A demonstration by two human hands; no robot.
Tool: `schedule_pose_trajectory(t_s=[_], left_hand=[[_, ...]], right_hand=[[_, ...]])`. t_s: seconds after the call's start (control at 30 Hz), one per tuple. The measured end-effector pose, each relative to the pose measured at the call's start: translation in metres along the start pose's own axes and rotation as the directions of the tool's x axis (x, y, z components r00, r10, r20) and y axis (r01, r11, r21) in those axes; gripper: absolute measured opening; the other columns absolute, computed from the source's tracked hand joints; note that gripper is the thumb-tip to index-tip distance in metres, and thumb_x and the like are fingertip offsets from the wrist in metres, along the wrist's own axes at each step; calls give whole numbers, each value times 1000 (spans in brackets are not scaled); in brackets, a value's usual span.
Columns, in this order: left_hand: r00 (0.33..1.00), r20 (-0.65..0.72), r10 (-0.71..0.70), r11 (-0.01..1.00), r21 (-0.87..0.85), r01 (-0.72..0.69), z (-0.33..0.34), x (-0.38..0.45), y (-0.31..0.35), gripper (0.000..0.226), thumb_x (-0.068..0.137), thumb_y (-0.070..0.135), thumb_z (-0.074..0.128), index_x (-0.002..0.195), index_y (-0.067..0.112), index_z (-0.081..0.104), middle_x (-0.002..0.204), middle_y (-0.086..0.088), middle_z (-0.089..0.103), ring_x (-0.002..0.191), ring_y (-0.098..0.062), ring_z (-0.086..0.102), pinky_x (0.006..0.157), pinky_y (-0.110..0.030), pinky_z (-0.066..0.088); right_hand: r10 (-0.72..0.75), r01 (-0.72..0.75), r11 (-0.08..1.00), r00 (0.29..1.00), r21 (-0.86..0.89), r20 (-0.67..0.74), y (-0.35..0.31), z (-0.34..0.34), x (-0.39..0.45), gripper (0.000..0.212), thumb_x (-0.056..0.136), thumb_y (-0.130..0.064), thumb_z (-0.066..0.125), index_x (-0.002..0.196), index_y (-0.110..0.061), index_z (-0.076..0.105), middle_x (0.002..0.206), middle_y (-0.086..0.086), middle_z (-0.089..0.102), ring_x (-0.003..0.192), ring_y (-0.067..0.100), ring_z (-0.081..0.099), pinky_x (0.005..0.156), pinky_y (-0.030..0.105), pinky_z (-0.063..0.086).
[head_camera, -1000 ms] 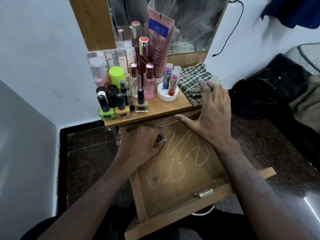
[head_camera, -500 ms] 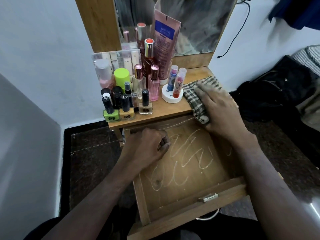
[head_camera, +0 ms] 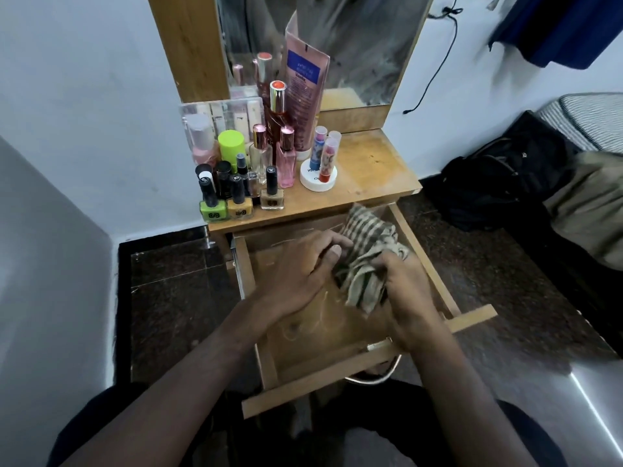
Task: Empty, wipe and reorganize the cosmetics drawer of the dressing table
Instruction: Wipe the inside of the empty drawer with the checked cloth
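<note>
Head view: both hands bunch a checked cloth (head_camera: 365, 261) over the open, emptied drawer (head_camera: 320, 335).
Left hand (head_camera: 303, 264) and right hand (head_camera: 401, 284) grip it; a careless swipe could topple the nail polish bottles (head_camera: 241, 200) standing near the tabletop edge.

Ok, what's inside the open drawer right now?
The drawer holds no cosmetics; pale smears mark its floor. Both hands, left and right, grip a checked cloth over it, hiding the floor beneath.

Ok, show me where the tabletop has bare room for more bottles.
Free: the tabletop's right half, between the white round jar and the right edge, up to the mirror. Crowded: the left half, packed with nail polish bottles and perfumes.
</note>
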State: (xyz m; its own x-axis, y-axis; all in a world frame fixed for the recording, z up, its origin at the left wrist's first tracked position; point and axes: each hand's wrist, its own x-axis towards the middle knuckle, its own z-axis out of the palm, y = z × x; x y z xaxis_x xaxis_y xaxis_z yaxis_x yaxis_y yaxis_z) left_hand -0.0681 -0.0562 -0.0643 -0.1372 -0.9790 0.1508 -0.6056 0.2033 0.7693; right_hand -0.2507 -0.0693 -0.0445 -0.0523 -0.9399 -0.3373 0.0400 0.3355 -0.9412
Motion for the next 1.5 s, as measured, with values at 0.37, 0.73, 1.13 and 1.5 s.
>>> schedule_pose_trajectory(t_s=[0.37, 0.73, 1.13, 1.5], left_hand=[[955, 150, -255, 831, 539, 137, -3, -48, 33, 38, 108, 34, 52, 144, 24, 57, 143, -3, 56, 136, -25, 47, 115, -38, 35], [906, 178, -385, 585, 806, 90, 64, -18, 25, 72, 110, 45, 34, 169, 11, 10, 174, -18, 8, 158, -35, 17, 128, -45, 23], [813, 548, -197, 685, 670, -286, 38, -5, -34, 72, 111, 59, 15, 166, 30, -22, 175, -3, -25, 160, -18, -27, 133, -47, -4], [921, 336, -196, 723, 684, -96, 99, 12, -11, 84, 103, 62, 6, 167, 10, -9, 176, -11, -14, 163, -24, -17, 134, -48, 5]], right_hand=[[-223, 418, 305, 905, -855, 363, -4, -47, -4, 55, 96, -20, 65, 149, -12, 54, 140, 9, 62, 126, 28, 59, 110, 40, 48], [-189, 353, 330, 934, -876, 305, 2, -70, 44, 64, 105, -32, 55, 163, -16, 30, 174, 21, 7, 162, 39, 5, 133, 50, 13], [-230, 363, 609, 932, -705, 281, -3, -82, 47, 57, 107, -17, 50, 161, -18, 31, 157, 15, 46, 141, 32, 49, 114, 42, 42], [-219, 290, 687, 957, -666, 191, -12, -83, 42, 36, 108, -19, 53, 144, -16, 50, 136, 11, 66, 124, 28, 62, 108, 44, 51]])
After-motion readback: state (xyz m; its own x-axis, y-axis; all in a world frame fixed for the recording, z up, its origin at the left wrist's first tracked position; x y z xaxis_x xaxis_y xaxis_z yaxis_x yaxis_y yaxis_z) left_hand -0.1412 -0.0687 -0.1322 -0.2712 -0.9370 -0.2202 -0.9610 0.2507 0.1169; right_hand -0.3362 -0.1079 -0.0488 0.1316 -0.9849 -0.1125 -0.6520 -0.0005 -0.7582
